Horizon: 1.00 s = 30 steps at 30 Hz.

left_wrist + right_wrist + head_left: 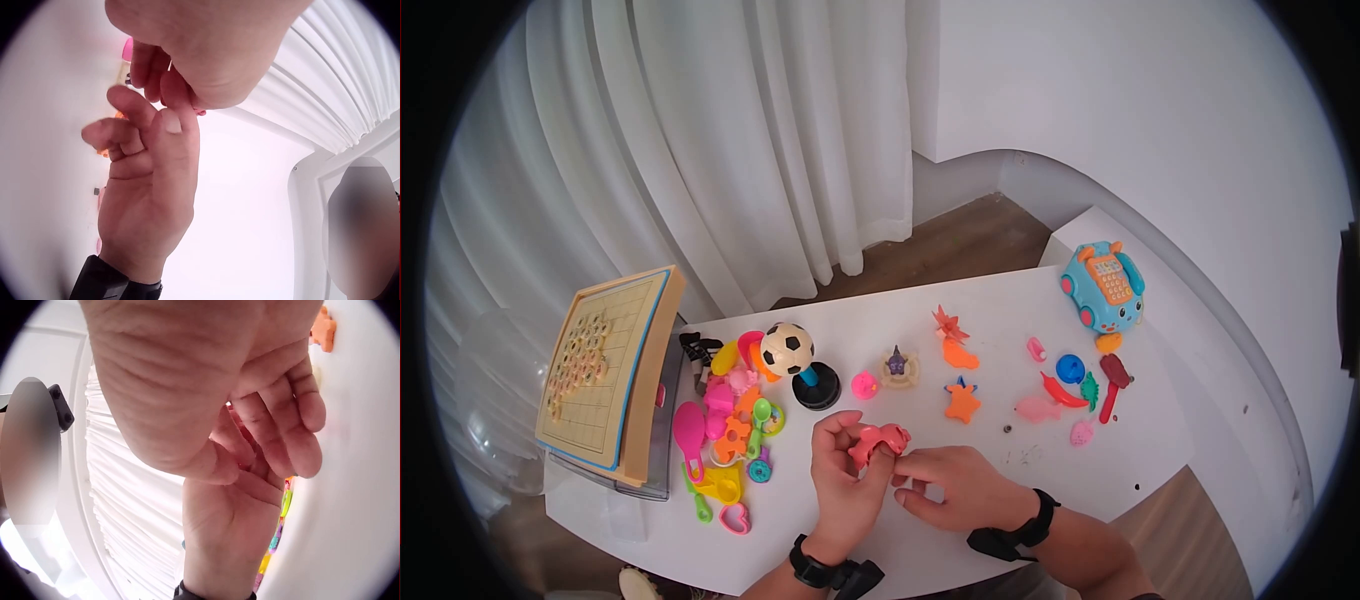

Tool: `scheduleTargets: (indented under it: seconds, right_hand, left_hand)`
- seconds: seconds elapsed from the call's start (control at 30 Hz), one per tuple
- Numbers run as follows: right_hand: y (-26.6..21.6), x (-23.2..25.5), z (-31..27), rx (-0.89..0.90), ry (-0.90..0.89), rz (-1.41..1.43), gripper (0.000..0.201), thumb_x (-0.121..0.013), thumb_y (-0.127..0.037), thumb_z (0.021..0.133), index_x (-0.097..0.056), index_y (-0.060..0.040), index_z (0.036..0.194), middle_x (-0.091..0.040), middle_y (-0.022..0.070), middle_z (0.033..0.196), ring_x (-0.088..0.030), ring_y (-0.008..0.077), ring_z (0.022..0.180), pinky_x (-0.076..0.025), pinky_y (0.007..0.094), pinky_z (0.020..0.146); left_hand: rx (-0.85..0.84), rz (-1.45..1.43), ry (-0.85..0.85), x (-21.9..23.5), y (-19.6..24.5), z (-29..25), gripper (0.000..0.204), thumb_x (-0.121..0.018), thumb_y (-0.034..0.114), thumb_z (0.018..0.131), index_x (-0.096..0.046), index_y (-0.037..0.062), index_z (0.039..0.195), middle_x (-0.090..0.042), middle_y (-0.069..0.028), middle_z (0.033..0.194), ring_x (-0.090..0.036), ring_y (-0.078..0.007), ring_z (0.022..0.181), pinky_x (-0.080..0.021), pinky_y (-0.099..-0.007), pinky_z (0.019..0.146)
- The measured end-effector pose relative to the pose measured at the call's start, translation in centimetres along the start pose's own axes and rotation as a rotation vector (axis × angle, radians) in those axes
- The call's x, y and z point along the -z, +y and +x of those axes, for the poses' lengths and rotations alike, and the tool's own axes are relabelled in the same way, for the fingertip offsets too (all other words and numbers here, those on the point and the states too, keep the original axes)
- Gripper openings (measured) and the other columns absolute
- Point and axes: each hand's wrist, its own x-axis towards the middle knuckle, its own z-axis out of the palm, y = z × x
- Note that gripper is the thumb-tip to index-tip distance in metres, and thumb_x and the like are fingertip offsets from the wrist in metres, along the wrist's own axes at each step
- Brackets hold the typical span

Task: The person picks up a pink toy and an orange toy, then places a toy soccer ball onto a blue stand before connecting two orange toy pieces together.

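Observation:
In the head view my left hand (847, 492) grips a coral-pink toy figure (890, 435) over the table's near side, its thumb laid across the figure's lower part. From the right, my right hand (968, 488) meets it, thumb and forefinger pinching at the figure's lower edge. Both wrist views show the hands close together, palms and fingers hiding most of the figure. Just beyond the hands lie a pink round toy (865, 385) and a small purple figure (897, 362) on a cream base. An orange star (962, 402) with blue on top lies farther right.
Left stands a board-game box (605, 375), beside a heap of plastic toys including a pink paddle (689, 435). A soccer-ball toy (788, 350) rises on a black base. A blue toy telephone (1103, 288), a red hammer-shaped toy (1113, 385) and a red pepper (1062, 391) are at right.

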Motion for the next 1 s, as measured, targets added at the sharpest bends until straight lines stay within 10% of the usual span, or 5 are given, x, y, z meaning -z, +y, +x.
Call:
scheduleTargets:
  seconds: [0.17, 0.43, 1.0]
  right_hand:
    - [0.3, 1.0, -0.2, -0.020, 0.280, 0.099, 0.033, -0.070, -0.005, 0.088, -0.070, -0.0071, 0.121, -0.072, 0.0052, 0.091, -0.065, 0.0158, 0.062, -0.052, 0.0273, 0.058]
    - [-0.6, 1.1, 0.3, -0.029, 0.154, -0.144, 0.043, -0.070, 0.000, 0.086, -0.069, -0.0060, 0.129, -0.071, 0.0042, 0.087, -0.065, 0.0142, 0.064, -0.053, 0.0273, 0.061]
    - [-0.2, 0.8, 0.2, -0.072, 0.217, -0.118, 0.050, -0.069, -0.008, 0.091, -0.060, -0.0100, 0.140, -0.072, 0.0034, 0.087, -0.068, 0.0182, 0.065, -0.054, 0.0326, 0.061]
  left_hand:
    - [-0.039, 0.187, 0.030, -0.3, -0.3, -0.2, 0.051, -0.070, -0.008, 0.092, -0.044, 0.0025, 0.135, -0.068, -0.0110, 0.109, -0.069, -0.0149, 0.094, -0.057, -0.0280, 0.083]
    - [-0.188, 0.385, 0.012, 0.0, 0.1, -0.1, 0.050, -0.070, -0.009, 0.090, -0.046, 0.0025, 0.132, -0.069, -0.0101, 0.106, -0.069, -0.0137, 0.093, -0.055, -0.0264, 0.077]
    - [0.248, -0.095, -0.116, 0.2, 0.0, -0.2, 0.017, -0.054, 0.006, 0.109, -0.046, 0.0022, 0.123, -0.071, -0.0140, 0.113, -0.076, -0.0190, 0.090, -0.065, -0.0314, 0.076]
